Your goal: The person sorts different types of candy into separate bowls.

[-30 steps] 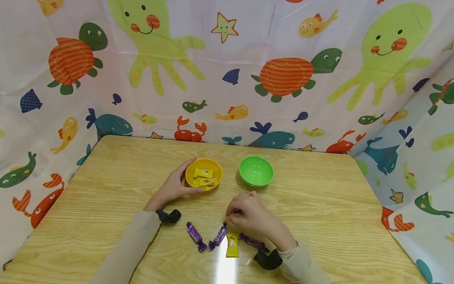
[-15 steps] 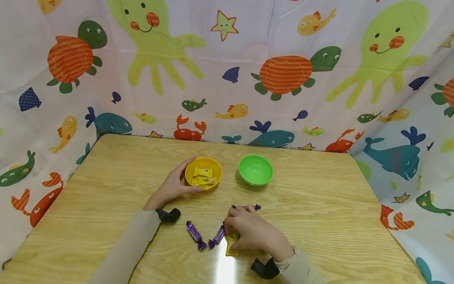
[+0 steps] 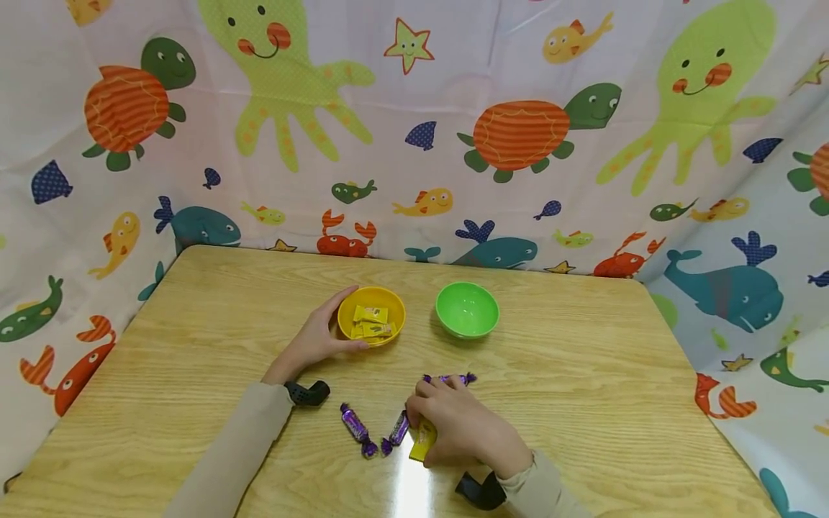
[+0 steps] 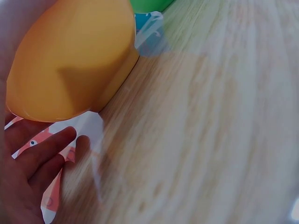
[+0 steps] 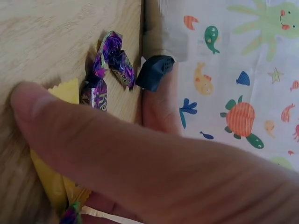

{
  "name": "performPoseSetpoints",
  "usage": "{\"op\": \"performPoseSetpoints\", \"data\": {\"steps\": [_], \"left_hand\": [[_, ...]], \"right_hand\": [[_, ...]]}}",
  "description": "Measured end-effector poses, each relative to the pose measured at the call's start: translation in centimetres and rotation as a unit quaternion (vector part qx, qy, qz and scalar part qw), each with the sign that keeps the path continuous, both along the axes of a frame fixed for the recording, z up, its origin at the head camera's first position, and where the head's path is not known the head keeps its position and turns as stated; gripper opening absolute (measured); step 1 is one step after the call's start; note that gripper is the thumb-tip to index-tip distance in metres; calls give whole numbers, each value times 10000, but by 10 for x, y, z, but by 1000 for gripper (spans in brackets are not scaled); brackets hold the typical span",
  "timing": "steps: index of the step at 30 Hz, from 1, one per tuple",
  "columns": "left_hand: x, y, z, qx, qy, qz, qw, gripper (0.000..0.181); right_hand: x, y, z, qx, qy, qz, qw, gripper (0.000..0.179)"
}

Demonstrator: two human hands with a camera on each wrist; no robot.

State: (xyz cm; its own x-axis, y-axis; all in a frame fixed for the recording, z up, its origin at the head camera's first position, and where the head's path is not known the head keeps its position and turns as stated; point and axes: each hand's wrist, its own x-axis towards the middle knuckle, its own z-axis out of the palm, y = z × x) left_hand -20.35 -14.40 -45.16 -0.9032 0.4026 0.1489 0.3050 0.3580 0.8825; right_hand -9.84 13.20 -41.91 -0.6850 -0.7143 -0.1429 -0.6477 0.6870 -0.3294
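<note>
My left hand holds the yellow bowl at its left side, thumb along the near rim and fingers around the far side. Several yellow-wrapped candies lie in that bowl. My right hand is low over the table and pinches another yellow-wrapped candy between thumb and fingers. In the right wrist view the thumb crosses in front of this candy. Purple-wrapped candies lie close by: one at the left, one beside the held candy, and one partly behind the fingers.
A green bowl with nothing in it stands right of the yellow one. The wooden table ends at a curtain printed with sea animals. Black bands sit on both wrists.
My right hand has moved down from a purple candy near the table's middle to the yellow candy, which it now pinches and has turned slightly. The left hand and yellow bowl have stayed put.
</note>
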Motion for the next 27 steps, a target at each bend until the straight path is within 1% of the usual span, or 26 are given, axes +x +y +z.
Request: {"op": "performPoseSetpoints", "data": {"steps": [5,7,9,14,18,22,27], "left_hand": [[-1,-1,-2,51,-50,-18,10000,101],[-2,-2,-3,73,-91,-29,9999,102],[-2,-2,-3,82,-109,-35,9999,102],[-1,-1,-1,101,-118,-43,9999,101],[0,-1,-1,81,-126,-34,9999,100],[-1,0,-2,80,-110,-43,9999,100],[-1,-1,-2,81,-119,-39,9999,101]], "right_hand": [[0,1,2,35,396,13,9992,54],[0,2,3,76,488,6,9988,57],[1,2,5,157,496,-8,9986,59],[2,2,6,329,312,-34,9990,57],[4,1,6,364,253,-84,9990,54],[6,-1,9,484,367,-104,9981,53],[10,-3,9,708,616,-120,9955,56]]}}
